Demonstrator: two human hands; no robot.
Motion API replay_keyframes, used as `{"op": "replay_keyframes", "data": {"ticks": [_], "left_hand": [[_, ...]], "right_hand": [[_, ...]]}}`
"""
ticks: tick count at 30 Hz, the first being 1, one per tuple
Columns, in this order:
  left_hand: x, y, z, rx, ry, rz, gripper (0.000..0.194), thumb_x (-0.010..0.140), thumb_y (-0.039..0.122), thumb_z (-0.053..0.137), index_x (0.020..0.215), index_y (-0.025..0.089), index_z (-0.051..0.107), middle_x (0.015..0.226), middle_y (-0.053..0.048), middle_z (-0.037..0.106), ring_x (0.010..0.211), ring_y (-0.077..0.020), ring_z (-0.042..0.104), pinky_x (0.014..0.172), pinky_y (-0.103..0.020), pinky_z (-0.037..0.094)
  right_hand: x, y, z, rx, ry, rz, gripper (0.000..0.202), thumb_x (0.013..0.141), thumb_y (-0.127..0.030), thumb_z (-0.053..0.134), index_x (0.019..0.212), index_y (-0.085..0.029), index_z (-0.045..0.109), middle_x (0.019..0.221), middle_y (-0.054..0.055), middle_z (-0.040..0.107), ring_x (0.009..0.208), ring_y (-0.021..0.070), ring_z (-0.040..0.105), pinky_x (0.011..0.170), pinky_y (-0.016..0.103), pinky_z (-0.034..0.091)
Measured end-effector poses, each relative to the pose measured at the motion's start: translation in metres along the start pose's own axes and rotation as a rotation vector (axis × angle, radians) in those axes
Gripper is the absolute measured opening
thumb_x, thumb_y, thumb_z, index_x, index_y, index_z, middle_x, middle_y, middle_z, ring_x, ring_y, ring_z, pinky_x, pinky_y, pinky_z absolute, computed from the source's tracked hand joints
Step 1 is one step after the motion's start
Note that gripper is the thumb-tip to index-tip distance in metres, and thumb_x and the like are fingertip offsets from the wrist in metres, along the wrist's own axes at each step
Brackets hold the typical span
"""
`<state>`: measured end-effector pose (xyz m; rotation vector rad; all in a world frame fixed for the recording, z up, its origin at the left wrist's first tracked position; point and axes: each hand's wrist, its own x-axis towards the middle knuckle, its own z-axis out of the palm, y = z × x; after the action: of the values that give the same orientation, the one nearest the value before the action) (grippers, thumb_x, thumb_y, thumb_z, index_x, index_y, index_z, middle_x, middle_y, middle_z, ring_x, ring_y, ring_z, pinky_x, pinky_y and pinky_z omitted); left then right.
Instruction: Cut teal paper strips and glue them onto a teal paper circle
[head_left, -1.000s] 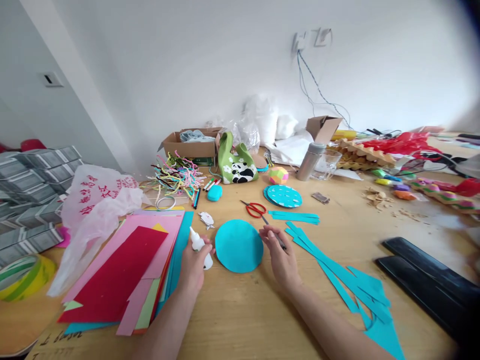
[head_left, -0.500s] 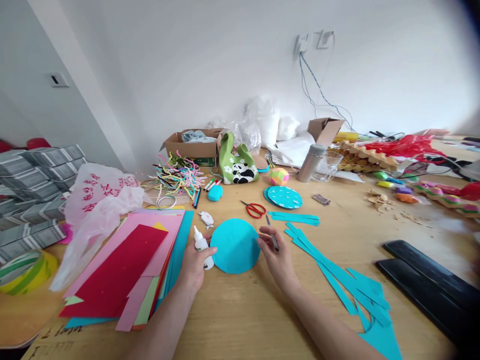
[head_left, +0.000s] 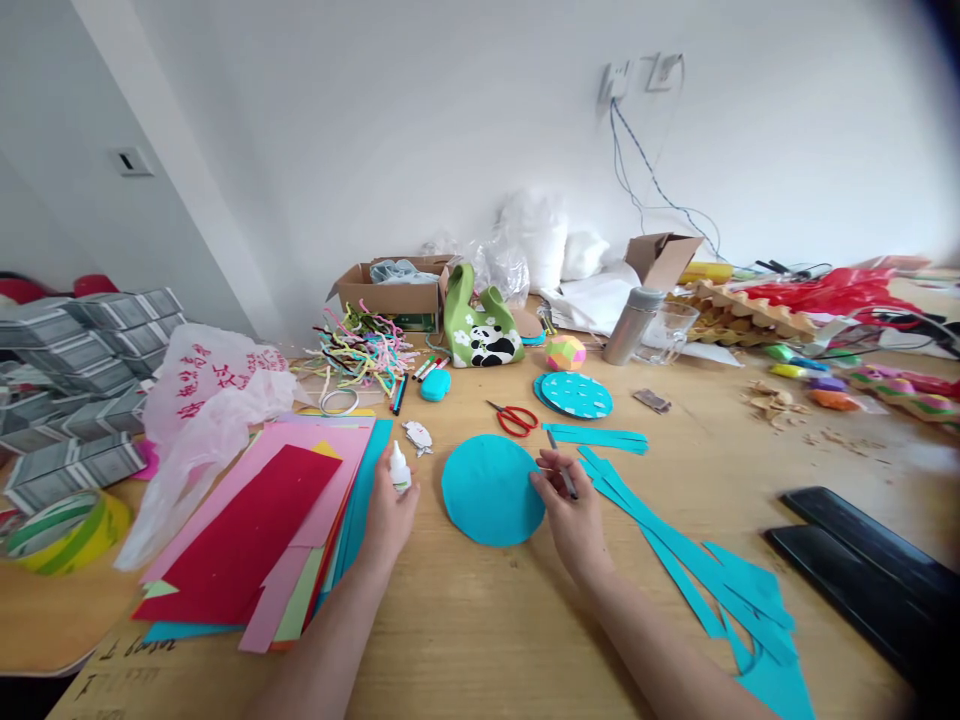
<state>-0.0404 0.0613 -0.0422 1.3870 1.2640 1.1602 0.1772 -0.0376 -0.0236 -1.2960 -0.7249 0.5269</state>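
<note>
A small white glue bottle [head_left: 400, 468] with a pointed nozzle is gripped in my left hand [head_left: 388, 515], left of a round blue felt disc [head_left: 493, 490]. My right hand [head_left: 570, 510] holds a slim grey pen [head_left: 568, 480], and its thumb and fingertips meet the right edge of the disc. Beyond the disc lie red-handled scissors [head_left: 516, 420]. Blue strips [head_left: 596, 438] lie behind my right hand, and more blue offcuts [head_left: 697, 570] stretch off to its right. A small white cutout [head_left: 418, 437] rests behind the glue bottle.
Coloured sheets [head_left: 240, 540] are piled on the left beside a plastic bag [head_left: 217, 400]. White-spotted blue discs [head_left: 576, 394], a panda bag [head_left: 484, 335] and a steel flask [head_left: 634, 325] stand farther back. Two black slabs [head_left: 855, 570] lie at the right.
My left hand has let go of the disc's left edge and drawn away to the left, keeping the glue bottle. The disc and my right hand appear slightly farther right as the view shifts.
</note>
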Motion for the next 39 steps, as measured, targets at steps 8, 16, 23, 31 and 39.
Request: {"op": "replay_keyframes", "data": {"ticks": [8,16,23,31,39], "left_hand": [[0.0,0.01,-0.004,0.004,0.028,0.161,0.031,0.065,0.028,0.071,0.093,0.021,0.059,0.101,-0.007,0.066,0.097,-0.0228,0.062,0.086,-0.033,0.046],[-0.002,0.003,-0.001,0.064,0.137,0.212,0.071,0.066,0.031,0.075,0.127,0.02,0.041,0.117,-0.011,0.056,0.108,-0.0239,0.057,0.095,-0.039,0.044],[-0.02,0.033,-0.007,0.104,0.436,0.501,0.068,0.08,0.034,0.065,0.138,0.021,0.032,0.139,-0.015,0.041,0.132,-0.026,0.038,0.11,-0.043,0.029],[-0.062,0.043,0.009,0.59,-0.363,0.942,0.031,0.086,0.014,0.051,0.115,0.023,0.059,0.112,-0.009,0.062,0.106,-0.0236,0.057,0.094,-0.042,0.048],[-0.064,0.031,0.02,0.831,-0.64,0.754,0.026,0.086,0.02,0.056,0.111,0.022,0.064,0.118,-0.009,0.06,0.112,-0.0262,0.052,0.095,-0.046,0.048]], "right_hand": [[-0.002,-0.004,0.001,0.025,0.009,0.015,0.032,0.068,-0.038,0.074,0.093,-0.021,0.063,0.1,0.009,0.067,0.091,0.0237,0.062,0.082,0.042,0.05],[0.0,-0.004,-0.001,0.014,-0.001,0.016,0.031,0.069,-0.038,0.073,0.092,-0.021,0.062,0.104,0.01,0.065,0.094,0.0241,0.061,0.082,0.041,0.05],[0.001,0.002,-0.001,-0.067,-0.065,0.034,0.033,0.07,-0.037,0.071,0.096,-0.02,0.061,0.096,0.008,0.063,0.081,0.0204,0.059,0.072,0.036,0.049],[-0.001,0.013,-0.001,-0.251,-0.166,-0.07,0.024,0.078,-0.032,0.061,0.099,-0.02,0.059,0.095,0.006,0.062,0.082,0.0204,0.058,0.072,0.036,0.048],[-0.004,-0.012,0.001,-0.196,-0.084,-0.221,0.025,0.091,-0.04,0.049,0.106,-0.023,0.06,0.089,0.006,0.068,0.091,0.0225,0.061,0.088,0.042,0.045]]}}
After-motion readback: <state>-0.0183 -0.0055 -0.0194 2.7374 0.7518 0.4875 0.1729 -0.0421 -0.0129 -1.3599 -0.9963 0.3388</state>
